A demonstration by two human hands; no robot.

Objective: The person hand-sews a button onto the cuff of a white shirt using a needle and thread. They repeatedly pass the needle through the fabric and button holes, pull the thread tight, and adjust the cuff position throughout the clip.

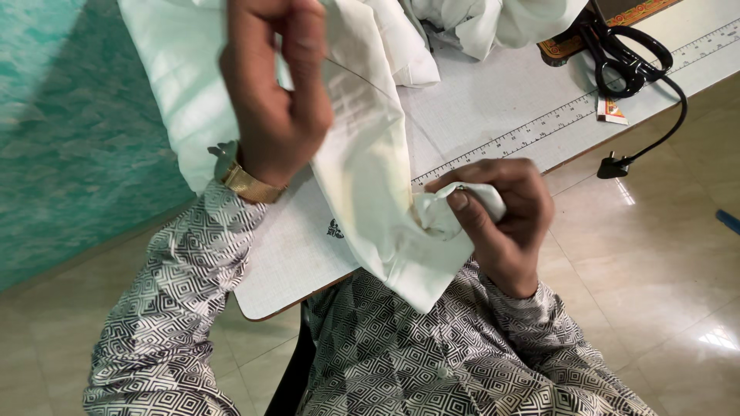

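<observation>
A cream-white cloth (362, 154) hangs from the white work table (493, 100) down toward my lap. My left hand (277, 92) is raised and closed on an upper fold of the cloth; a gold watch sits on that wrist. My right hand (497, 212) is lower, near the table's front edge, pinching a bunched corner of the same cloth between thumb and fingers. A thin thread seems to run across the cloth between the two hands.
Black scissors (620, 58) lie at the table's far right beside a small label. A black cord with a plug (614, 166) dangles off the edge over the tiled floor. A ruler scale (555, 123) is printed along the table's edge. More white fabric (493, 19) is piled at the back.
</observation>
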